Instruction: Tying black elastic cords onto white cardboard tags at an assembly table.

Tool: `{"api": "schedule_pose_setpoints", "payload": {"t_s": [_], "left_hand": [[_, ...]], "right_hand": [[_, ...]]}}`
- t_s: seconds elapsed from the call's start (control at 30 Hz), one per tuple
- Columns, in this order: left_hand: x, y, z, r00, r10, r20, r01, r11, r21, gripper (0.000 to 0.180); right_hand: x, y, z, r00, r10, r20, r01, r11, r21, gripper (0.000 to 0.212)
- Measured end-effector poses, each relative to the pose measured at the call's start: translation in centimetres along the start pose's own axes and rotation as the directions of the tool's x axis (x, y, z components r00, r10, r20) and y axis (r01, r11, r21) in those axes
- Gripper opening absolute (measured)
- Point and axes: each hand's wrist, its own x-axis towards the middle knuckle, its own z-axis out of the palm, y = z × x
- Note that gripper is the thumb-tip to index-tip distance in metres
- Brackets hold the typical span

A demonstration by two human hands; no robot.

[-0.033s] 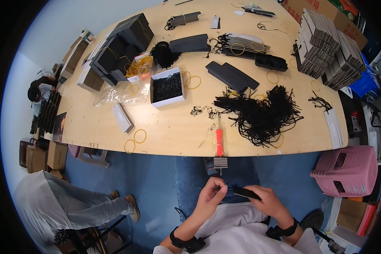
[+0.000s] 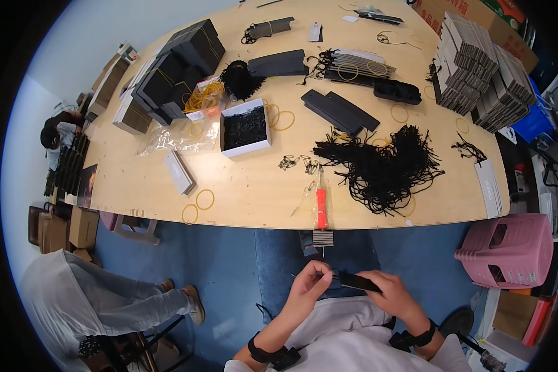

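Note:
My right hand (image 2: pixel 392 294) grips a flat black tag (image 2: pixel 358 281) above my lap, thumb on top, its free end pointing left. Close by that end, thumb and forefinger of my left hand (image 2: pixel 311 286) are pinched together. Whatever lies between those fingertips is too small to make out. Just past the table's front edge, a small stack of thin striped pieces (image 2: pixel 323 238) shows. Above it on the table lies a tool with a red handle (image 2: pixel 321 208) and a thin shaft. A tangled heap of black cords (image 2: pixel 384 173) spreads to its right.
A white box of small black pieces (image 2: pixel 246 150) stands mid-table, near yellow rubber bands (image 2: pixel 204 97). Tall stacks of tags (image 2: pixel 468 59) rise at the right, dark stacks (image 2: pixel 178 68) at the left. A pink stool (image 2: pixel 508 251) is right; another person's legs (image 2: pixel 136 301) are left.
The black tag's free end has shifted slightly left, closer to my left fingertips. Both hands have otherwise hardly moved.

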Motion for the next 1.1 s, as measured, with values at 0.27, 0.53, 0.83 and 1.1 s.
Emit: {"api": "schedule_pose_setpoints", "payload": {"t_s": [0.27, 0.53, 0.83, 1.1], "left_hand": [[0.1, 0.9, -0.2, 0.978, 0.099, 0.184, -0.189, 0.793, 0.579, 0.012], [0.2, 1.5, -0.7, 0.986, 0.010, 0.166, -0.023, 0.997, 0.079, 0.008], [0.1, 0.6, -1.2, 0.972, -0.084, 0.219, -0.001, 0.932, 0.364, 0.011], [0.4, 1.1, -0.3, 0.979, 0.111, 0.173, -0.165, 0.927, 0.337, 0.002]], "right_hand": [[0.5, -1.2, -1.0, 0.998, -0.042, -0.053, 0.033, 0.987, -0.160, 0.044], [0.9, -1.1, -1.1, 0.985, -0.132, -0.109, 0.088, 0.938, -0.336, 0.042], [1.2, -1.7, -1.2, 0.984, -0.162, -0.067, 0.127, 0.921, -0.369, 0.042], [0.9, -1.4, -1.0, 0.992, -0.124, 0.004, 0.114, 0.902, -0.417, 0.044]]}}
